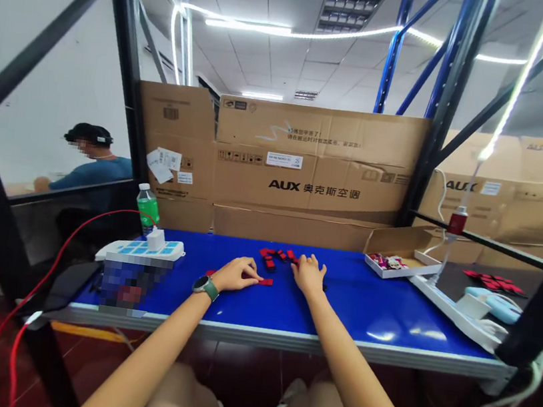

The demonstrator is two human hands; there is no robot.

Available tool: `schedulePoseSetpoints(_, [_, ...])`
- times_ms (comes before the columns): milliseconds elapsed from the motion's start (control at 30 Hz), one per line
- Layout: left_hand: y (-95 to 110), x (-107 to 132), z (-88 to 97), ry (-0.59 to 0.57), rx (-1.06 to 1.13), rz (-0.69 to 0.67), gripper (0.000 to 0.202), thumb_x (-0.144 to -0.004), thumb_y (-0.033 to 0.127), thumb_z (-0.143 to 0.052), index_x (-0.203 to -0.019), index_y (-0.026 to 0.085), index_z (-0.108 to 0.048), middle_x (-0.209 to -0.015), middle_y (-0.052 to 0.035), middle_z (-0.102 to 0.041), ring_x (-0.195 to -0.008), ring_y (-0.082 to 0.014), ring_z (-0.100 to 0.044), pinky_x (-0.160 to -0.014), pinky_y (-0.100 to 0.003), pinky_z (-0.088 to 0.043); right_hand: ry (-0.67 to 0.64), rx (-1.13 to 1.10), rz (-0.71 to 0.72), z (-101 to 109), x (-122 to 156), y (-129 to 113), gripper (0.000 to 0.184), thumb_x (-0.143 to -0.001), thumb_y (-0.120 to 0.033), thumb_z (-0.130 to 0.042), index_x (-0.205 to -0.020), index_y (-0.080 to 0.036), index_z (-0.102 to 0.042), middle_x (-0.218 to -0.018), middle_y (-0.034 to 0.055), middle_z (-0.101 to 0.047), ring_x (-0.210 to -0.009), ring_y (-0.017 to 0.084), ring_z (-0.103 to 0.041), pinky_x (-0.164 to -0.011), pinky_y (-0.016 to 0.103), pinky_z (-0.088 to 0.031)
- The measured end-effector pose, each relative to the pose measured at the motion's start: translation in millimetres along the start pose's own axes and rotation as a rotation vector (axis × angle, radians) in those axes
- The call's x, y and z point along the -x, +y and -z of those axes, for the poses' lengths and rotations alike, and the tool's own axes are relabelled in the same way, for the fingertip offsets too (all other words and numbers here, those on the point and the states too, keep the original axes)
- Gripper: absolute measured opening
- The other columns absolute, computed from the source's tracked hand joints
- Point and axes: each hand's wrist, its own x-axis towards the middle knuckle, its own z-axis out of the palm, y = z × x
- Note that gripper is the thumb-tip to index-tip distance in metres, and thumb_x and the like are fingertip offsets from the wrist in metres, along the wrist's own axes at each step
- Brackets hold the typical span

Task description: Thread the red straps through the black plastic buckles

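My left hand (240, 273), with a dark watch on a green strap at the wrist, rests low over the blue tabletop. Its thumb and fingertips come together at the end of a small flat red piece (266, 282) lying on the table. More red shows behind this hand, mostly hidden by it. To the right, my right hand (309, 275) is palm down with its fingers bent and apart. Its fingertips touch or nearly touch the edge of a loose group of small red and black pieces (270, 262). I see nothing held in it, though its underside is hidden.
A white power strip (143, 250) and a green-labelled bottle (146, 205) stand at the left. An open carton (394, 268) with small packets sits back right, near another power strip (458, 315). Cardboard (316, 169) lines the back. Beyond the frame sits a person (94, 168).
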Motion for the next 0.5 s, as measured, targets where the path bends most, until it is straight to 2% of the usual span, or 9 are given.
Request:
schedulePoseSetpoints(67, [3,0,0.0,-0.035,-0.048,-0.003,0.029,-0.094,0.046,-0.057,-0.111,0.034,-0.077,-0.111,-0.0054,-0.063,-0.104,-0.0212,-0.057,-0.095,-0.035,-0.042,-0.027,0.039,-0.043,4,3,-2,0.033,-0.1,-0.034,-0.043,-0.12,-0.016,-0.063,-0.13,0.0209,-0.059,-0.139,0.036,-0.034,-0.106,0.057,-0.027])
schedulePoseSetpoints(167, [8,1,1.6,-0.103,-0.117,0.024,0.035,-0.097,0.041,-0.05,-0.127,0.039,-0.068,-0.12,-0.0051,-0.059,-0.109,-0.0234,-0.053,-0.1,-0.041,-0.039,0.028,0.08,-0.174,14,8,-3,0.036,-0.097,-0.028,-0.042,-0.124,-0.018,-0.064,-0.138,0.0221,-0.052,-0.133,0.038,-0.037,-0.101,0.056,-0.03])
schedulePoseSetpoints(267, [4,2,3.4,-0.01,-0.156,0.093,0.043,-0.095,0.031,-0.049,-0.136,0.039,-0.058,-0.125,-0.0048,-0.056,-0.111,-0.0244,-0.052,-0.1,-0.044,-0.038,0.034,0.118,-0.334,21,14,3,0.041,-0.091,-0.024,-0.049,-0.129,-0.014,-0.062,-0.137,0.0255,-0.05,-0.125,0.041,-0.044,-0.096,0.055,-0.034])
schedulePoseSetpoints(333, [-3,3,3.8,0.049,-0.158,0.127,0.035,-0.091,0.03,-0.055,-0.124,0.033,-0.065,-0.122,-0.0051,-0.058,-0.113,-0.0254,-0.052,-0.099,-0.042,-0.038,-0.005,0.138,-0.372,24,17,8,0.04,-0.09,-0.02,-0.05,-0.126,-0.012,-0.064,-0.132,0.0262,-0.053,-0.121,0.04,-0.048,-0.093,0.051,-0.037])
schedulePoseSetpoints(433, [-14,2,2.6,0.048,-0.176,0.172,0.022,-0.087,0.038,-0.062,-0.104,0.025,-0.067,-0.109,-0.0052,-0.061,-0.104,-0.0242,-0.055,-0.091,-0.037,-0.041,-0.026,0.147,-0.327,25,18,16,0.036,-0.09,-0.013,-0.047,-0.12,-0.009,-0.066,-0.129,0.0272,-0.055,-0.116,0.036,-0.052,-0.089,0.043,-0.041])
schedulePoseSetpoints(500, [-17,1,1.1,0.049,-0.177,0.184,0.022,-0.086,0.043,-0.064,-0.094,0.023,-0.067,-0.099,-0.0046,-0.062,-0.095,-0.0222,-0.057,-0.084,-0.033,-0.042,-0.012,0.13,-0.314,26,16,20,0.037,-0.091,-0.008,-0.043,-0.12,-0.007,-0.065,-0.129,0.0281,-0.055,-0.115,0.035,-0.055,-0.087,0.04,-0.043])
